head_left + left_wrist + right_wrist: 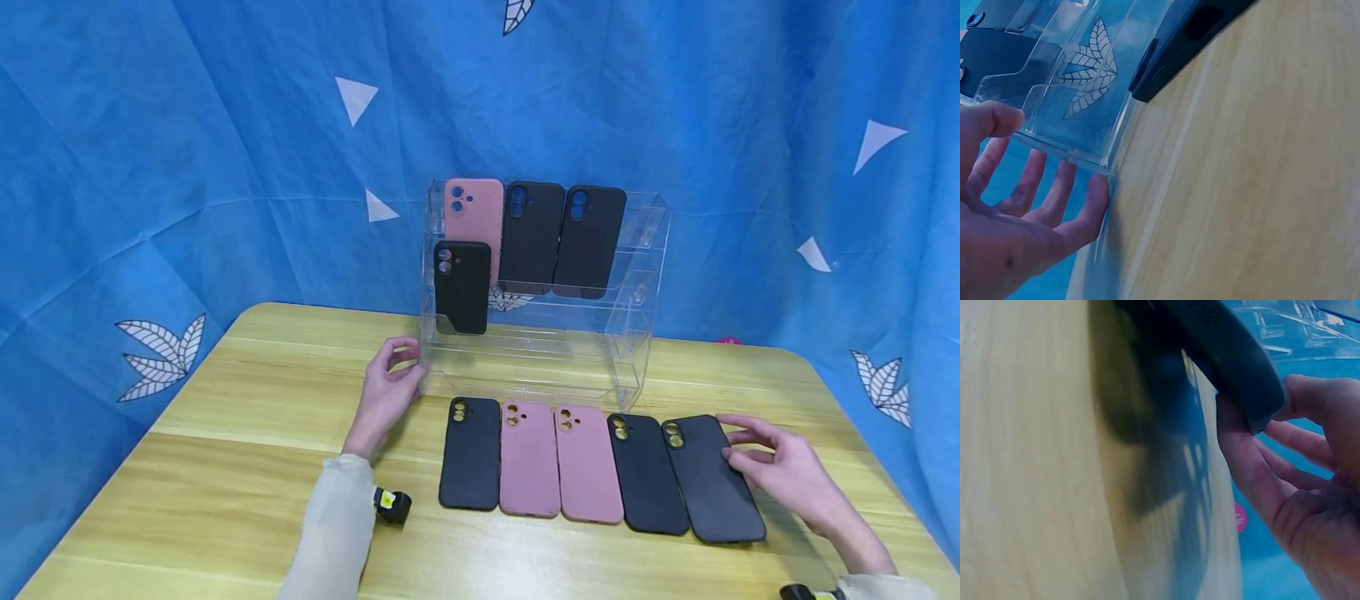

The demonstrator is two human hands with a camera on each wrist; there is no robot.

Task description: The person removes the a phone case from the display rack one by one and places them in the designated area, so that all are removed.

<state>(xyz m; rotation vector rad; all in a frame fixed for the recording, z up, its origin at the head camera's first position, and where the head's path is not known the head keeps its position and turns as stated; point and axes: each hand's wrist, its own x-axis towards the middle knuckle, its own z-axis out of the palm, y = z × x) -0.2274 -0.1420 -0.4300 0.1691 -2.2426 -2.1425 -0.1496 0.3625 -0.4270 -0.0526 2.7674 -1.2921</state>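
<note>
The matte black phone case (716,492) ended the row on the wooden table (247,400), slanting beside its black neighbour (648,477), wood showing through its camera cutout. Your right hand (787,471) pinched its outer edge between thumb and fingers; the right wrist view showed that edge above a shadow, which the head view barely revealed. Two pink cases (528,467) and a leftmost black case (470,458) completed the row. The left wrist view better showed your left hand (386,387), fingers spread apart, touching the clear stand's side (426,333).
</note>
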